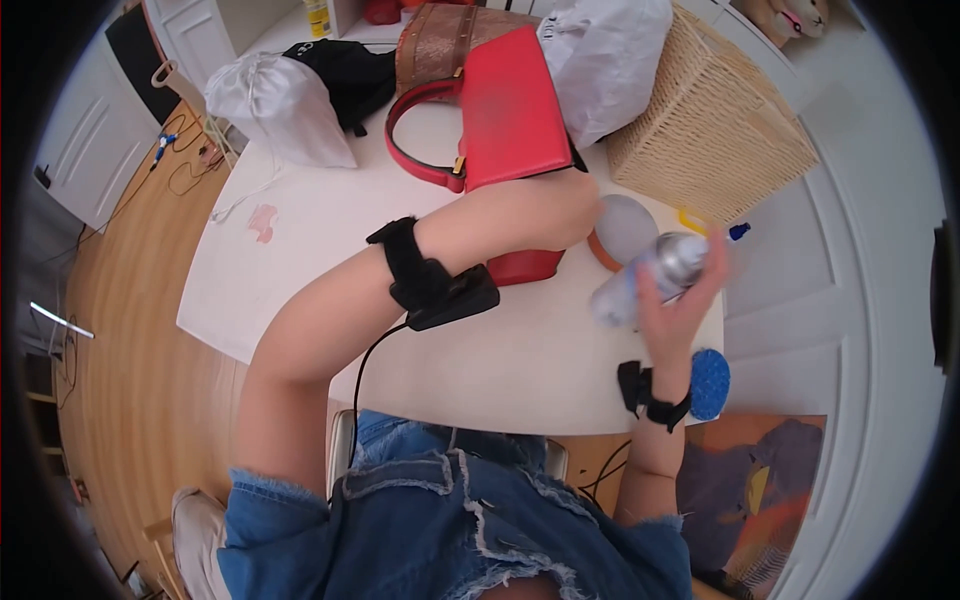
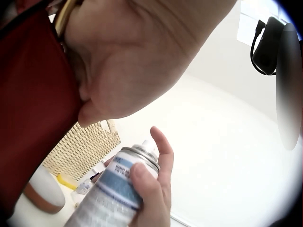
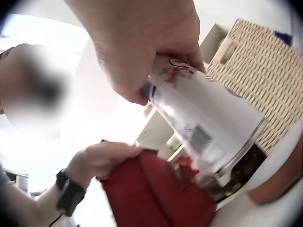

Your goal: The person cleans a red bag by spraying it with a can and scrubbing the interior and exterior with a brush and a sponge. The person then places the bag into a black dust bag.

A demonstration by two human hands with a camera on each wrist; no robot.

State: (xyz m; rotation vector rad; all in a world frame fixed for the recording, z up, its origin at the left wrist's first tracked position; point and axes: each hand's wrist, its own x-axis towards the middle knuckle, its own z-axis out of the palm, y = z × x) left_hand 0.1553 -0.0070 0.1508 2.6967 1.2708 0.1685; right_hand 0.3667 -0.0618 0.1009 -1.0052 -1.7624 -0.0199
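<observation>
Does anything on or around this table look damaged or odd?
Yes: the white table has an irregular pinkish patch, on the left in the head view. It interrupts the plain top; stain or worn surface, I can't tell. No spill shows near the spray can in the right hand.

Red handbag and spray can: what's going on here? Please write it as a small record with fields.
Left fingers: grip the red handbag
Right fingers: curled round the spray can
Can's pose: tilted
Nozzle: uncovered
Surface: white table
Behind handbag: brown patterned bag
Right of handbag: wicker basket
Near right wrist: blue oval object
</observation>
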